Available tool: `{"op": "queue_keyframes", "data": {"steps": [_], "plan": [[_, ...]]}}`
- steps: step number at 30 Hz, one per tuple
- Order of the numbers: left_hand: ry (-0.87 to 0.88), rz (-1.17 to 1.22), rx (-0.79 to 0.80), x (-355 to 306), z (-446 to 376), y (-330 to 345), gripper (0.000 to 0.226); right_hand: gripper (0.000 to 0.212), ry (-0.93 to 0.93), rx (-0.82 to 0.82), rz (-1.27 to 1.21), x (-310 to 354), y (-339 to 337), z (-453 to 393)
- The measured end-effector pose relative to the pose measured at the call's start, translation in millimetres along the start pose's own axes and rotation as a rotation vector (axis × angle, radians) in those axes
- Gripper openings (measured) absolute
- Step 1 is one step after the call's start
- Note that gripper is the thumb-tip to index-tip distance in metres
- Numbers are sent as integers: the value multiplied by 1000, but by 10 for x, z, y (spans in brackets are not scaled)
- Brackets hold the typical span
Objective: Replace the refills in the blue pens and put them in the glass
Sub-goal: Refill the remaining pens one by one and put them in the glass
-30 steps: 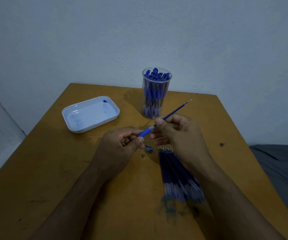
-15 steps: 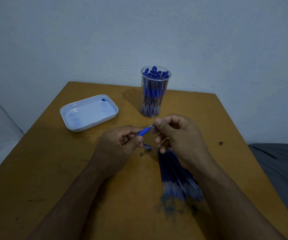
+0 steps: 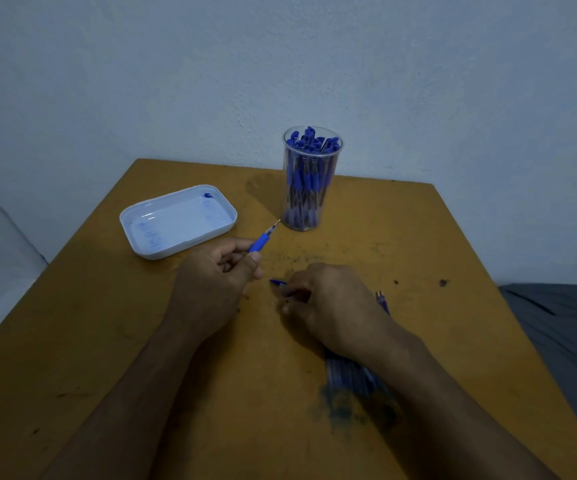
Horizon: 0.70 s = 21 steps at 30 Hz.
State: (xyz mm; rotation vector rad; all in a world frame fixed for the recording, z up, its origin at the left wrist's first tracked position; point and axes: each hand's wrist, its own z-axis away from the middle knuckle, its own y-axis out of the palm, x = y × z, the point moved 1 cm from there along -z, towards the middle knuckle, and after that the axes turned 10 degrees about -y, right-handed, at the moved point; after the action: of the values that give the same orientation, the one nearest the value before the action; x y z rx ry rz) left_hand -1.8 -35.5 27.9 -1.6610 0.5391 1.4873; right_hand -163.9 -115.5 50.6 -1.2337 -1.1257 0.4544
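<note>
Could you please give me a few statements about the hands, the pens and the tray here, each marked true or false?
1. The left hand holds a blue pen with its tip pointing toward the glass. True.
2. The glass lies tipped over on the table. False: it stands upright, full of blue pens.
3. The right hand rests low on the table, its fingers at a small blue pen cap. True.
4. The white tray is heaped with pens. False: it holds only a small blue piece near its far edge.
5. The refills stand in the tray. False: they lie on the table under the right forearm.
</note>
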Motion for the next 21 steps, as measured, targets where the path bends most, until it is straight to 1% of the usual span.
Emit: {"op": "queue_keyframes", "data": {"steps": [3,5,7,8,10,12,14,16,17,21], "plan": [[-5,-15,12,-6,9,4,13,22,-4,32,117,40,41,-19],[-2,-29,21,-11,18,8,13,22,-32,37,153,60,54,-15],[2,-33,32,-21,29,5,13,20,-71,-3,159,63,49,-10],[5,-27,43,-29,36,3,13,16,-71,-66,116,48,29,-8],[9,-18,80,-46,60,5,15,9,-10,-254,-81,-26,-38,-7],[19,-29,116,-54,80,21,15,9,67,-424,-284,-131,-115,-5],[30,-56,141,-50,87,45,15,8,117,-520,-521,-205,-194,-9],[43,-62,164,-41,92,66,16,8,156,-552,-767,-224,-265,-8],[52,-61,173,-36,93,74,17,8,164,-539,-821,-230,-284,-5],[83,-88,179,-28,90,87,19,8,131,-456,-798,-264,-286,-2]]}}
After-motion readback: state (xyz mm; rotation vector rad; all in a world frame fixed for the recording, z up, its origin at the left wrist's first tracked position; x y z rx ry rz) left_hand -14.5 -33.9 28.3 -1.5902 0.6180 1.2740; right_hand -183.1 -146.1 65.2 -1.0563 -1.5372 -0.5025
